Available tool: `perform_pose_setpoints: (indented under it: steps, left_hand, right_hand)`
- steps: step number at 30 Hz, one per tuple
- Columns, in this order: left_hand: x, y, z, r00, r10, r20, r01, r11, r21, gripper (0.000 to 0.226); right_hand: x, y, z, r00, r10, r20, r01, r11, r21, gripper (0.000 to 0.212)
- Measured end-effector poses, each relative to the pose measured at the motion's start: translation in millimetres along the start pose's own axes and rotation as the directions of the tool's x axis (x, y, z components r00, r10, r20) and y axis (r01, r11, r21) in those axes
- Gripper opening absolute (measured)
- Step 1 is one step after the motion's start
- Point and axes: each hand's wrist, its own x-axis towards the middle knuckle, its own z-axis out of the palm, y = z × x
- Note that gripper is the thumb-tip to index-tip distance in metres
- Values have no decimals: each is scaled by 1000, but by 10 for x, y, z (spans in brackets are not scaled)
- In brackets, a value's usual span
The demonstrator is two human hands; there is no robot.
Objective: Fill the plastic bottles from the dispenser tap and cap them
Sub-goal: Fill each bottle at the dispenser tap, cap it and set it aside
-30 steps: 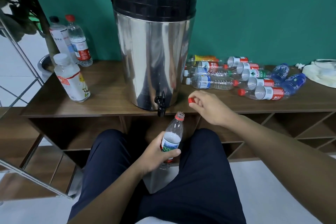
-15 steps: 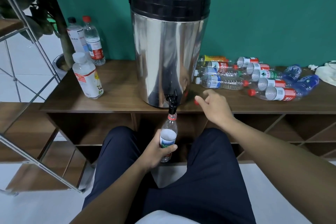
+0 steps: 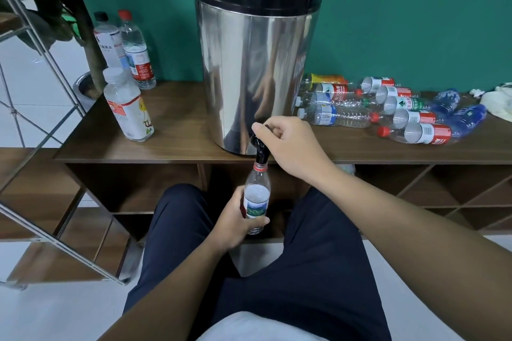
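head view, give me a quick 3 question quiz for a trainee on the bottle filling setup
1. True or false: the left hand holds the open bottle upright, mouth under the dispenser tap.
2. What does the right hand grip? A) a red cap B) the tap lever C) a lying bottle
3. How many capped bottles stand left of the steel dispenser?

Key: 1 true; 2 B; 3 three: the white-capped bottle, the black-capped bottle, the red-capped bottle.

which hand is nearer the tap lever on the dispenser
Right. The right hand grips the tap lever itself; the left hand is below it, holding the bottle under the spout.
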Motion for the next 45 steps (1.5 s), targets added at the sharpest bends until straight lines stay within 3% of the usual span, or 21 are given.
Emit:
perform_pose_setpoints:
  steps: [5,10,19,23,26,33,38,45]
  left_hand:
    - [11,-16,14,999,-35,-18,35,999,24,69]
    - [-26,10,48,1000,-9,-4,9,999,39,70]
    - [-75,24,92,999,12,-36,-8,995,100,65]
    - [-73,2,96,999,6,-49,-2,995,97,65]
    - [-68,-2,90,999,14,-36,-10,993,118,71]
    - [-142,-26,92,999,9,-40,-3,992,125,65]
    - [-159,-25,87,997,11,-74,1,987,162,61]
    - [-212,17,115,998,31,-46,-21,979,204,65]
  right_hand:
    - [34,116,5,997,80,14,-81,992,93,37]
    - [-26,328,40,978,206,20,-194,874,445,31]
    - [-198,566,199,966,257,26,-233,823,519,38]
    - [-544,903,389,960,280,-23,-239,859,453,48]
    - [-820,1184,612,959,276,63,-279,887,369,24]
    - [-1047,1366,863,950,190,247,-266,907,327,41]
    - [-1040,1438,902,947,161,278,-248,917,312,53]
    - [-1095,1513,910,961,148,234,-212,937,278,44]
